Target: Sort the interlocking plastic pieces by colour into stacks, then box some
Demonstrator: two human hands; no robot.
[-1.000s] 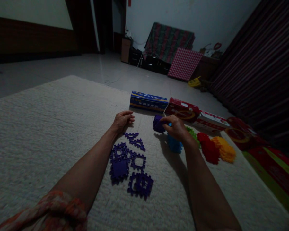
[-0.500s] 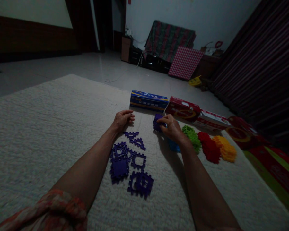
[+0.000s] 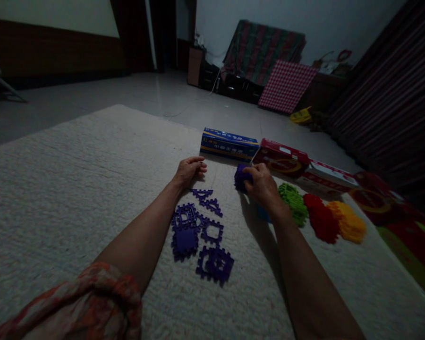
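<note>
My right hand (image 3: 261, 184) is closed around a stack of purple plastic pieces (image 3: 240, 177), resting it on the white rug (image 3: 74, 189). My left hand (image 3: 190, 169) lies on the rug with fingers curled, nothing visible in it. Between my arms several flat purple interlocking pieces (image 3: 201, 231) lie spread out. To the right of my right hand sit piles of green pieces (image 3: 293, 203), red pieces (image 3: 320, 218) and yellow pieces (image 3: 350, 226). A bit of a blue pile (image 3: 262, 215) shows under my right wrist.
A blue box (image 3: 229, 144) and red boxes (image 3: 281, 160) lie at the rug's far edge. More red packaging (image 3: 375, 196) sits at the right. Bare floor stretches beyond, with covered furniture (image 3: 264, 52) at the back wall and a dark striped curtain (image 3: 393, 94) on the right.
My right hand lowered the purple stack toward the rug, now covering most of the blue pile. The view shifted slightly. My left hand stayed in place.
</note>
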